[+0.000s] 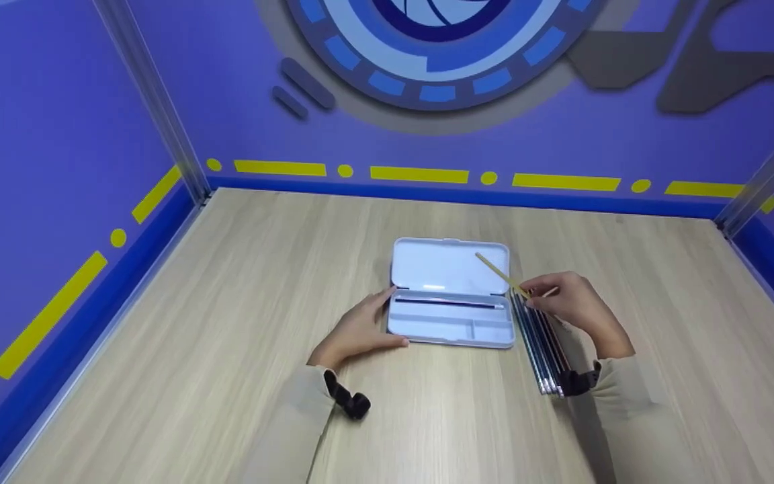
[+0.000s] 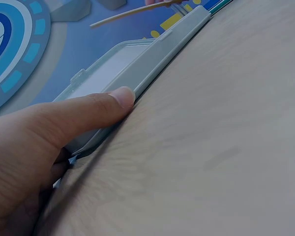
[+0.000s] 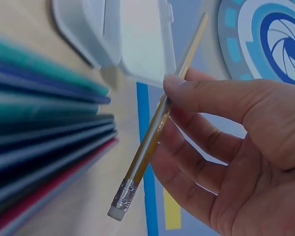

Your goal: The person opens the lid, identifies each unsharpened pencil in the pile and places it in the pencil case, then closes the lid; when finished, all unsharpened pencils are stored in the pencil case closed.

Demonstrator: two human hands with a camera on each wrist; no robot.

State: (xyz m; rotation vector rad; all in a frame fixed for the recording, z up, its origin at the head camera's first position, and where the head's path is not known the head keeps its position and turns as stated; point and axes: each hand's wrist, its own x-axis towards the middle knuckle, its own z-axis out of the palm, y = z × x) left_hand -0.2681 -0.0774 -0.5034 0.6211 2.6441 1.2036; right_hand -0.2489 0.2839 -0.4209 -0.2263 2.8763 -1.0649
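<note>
A white pencil case (image 1: 431,328) lies open on the table, its lid (image 1: 434,263) folded back toward the wall. One dark pencil (image 1: 447,303) rests in its long rear compartment. My left hand (image 1: 359,328) holds the case's left end, with the thumb along the near side, as the left wrist view shows. Between the thumb and fingers of my right hand (image 1: 578,304) is a yellow pencil (image 3: 152,125), pinched near its middle and tilted. Its eraser end points down in the right wrist view. Below that hand, several dark and coloured pencils (image 1: 536,343) lie side by side, right of the case.
The pale wood table (image 1: 239,282) meets a blue back wall (image 1: 360,144) with yellow marks. A metal post (image 1: 158,101) stands at the back left corner and another (image 1: 770,175) at the right. Black wrist straps with cameras sit on both sleeves.
</note>
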